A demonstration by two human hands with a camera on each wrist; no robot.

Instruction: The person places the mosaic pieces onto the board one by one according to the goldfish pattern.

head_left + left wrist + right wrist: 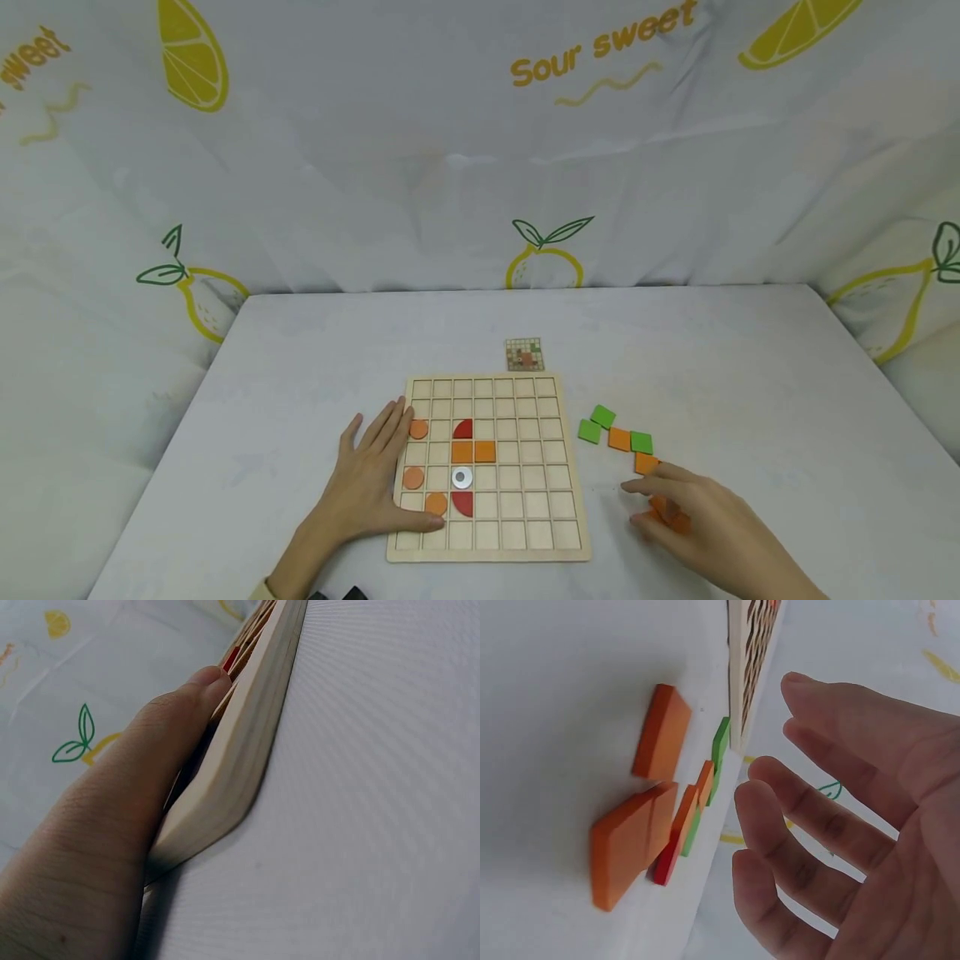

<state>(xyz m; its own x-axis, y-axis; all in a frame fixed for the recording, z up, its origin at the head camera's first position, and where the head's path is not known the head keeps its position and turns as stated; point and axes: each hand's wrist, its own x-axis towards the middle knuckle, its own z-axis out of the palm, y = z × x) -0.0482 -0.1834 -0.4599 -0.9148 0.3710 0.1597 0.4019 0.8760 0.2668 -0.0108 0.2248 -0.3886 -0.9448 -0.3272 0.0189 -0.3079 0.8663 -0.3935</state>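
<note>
My left hand [360, 492] lies with spread fingers along the left side of a wooden grid board [540, 533], its thumb reaching over the front part. On the board are orange circles [413, 477], red quarter-circles [463, 429], two orange squares [485, 452] and a white disc with a grey centre [462, 477]. To the right, my right hand [705, 517] hovers over loose orange tiles [662, 735], partly hiding them in the head view. The right wrist view shows its fingers loosely bent, apart from the tiles, with nothing held. A red tile [667, 862] lies among them.
Green tiles [603, 417] and more orange tiles [619, 439] lie scattered right of the board. Behind the board is a small card [524, 354] with a printed grid pattern. Black objects [355, 593] show at the front edge. A lemon-print cloth [450, 208] hangs behind.
</note>
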